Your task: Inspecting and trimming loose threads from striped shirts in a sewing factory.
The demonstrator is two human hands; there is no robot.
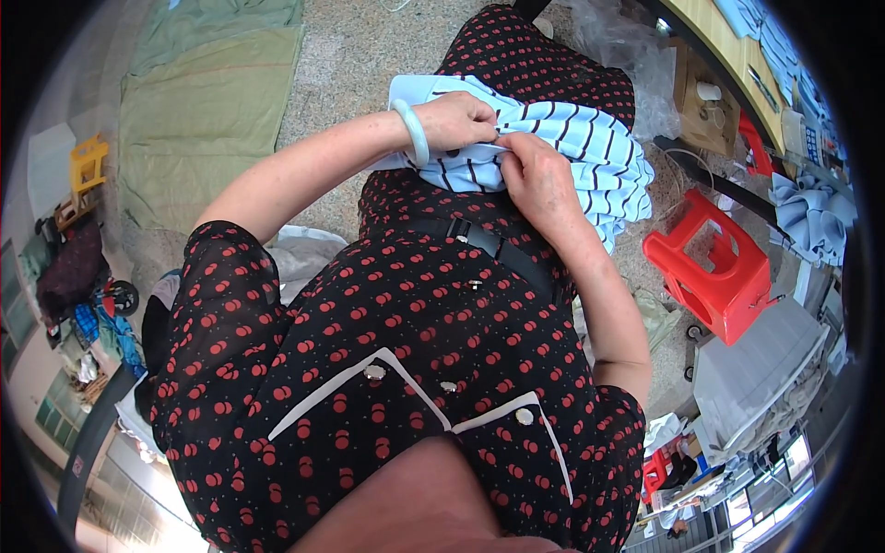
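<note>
Across my lap lies a light blue garment (581,138) with dark stripes, bunched in folds. My left hand (454,122), a pale bangle (412,134) at its wrist, pinches the cloth from the left with curled fingers. Close beside it, my right hand (542,184) grips the same cloth between thumb and forefinger. The fingertips of both hands nearly meet at the garment's middle. Whether something small sits between them is hidden by the fingers.
A red plastic stool (724,263) stands on the speckled floor at the right. A wooden table (728,55) with blue cloth is at the upper right, a cardboard box (701,106) beside it. Green sheeting (212,120) covers the floor at the left. A yellow stool (89,164) stands farther left.
</note>
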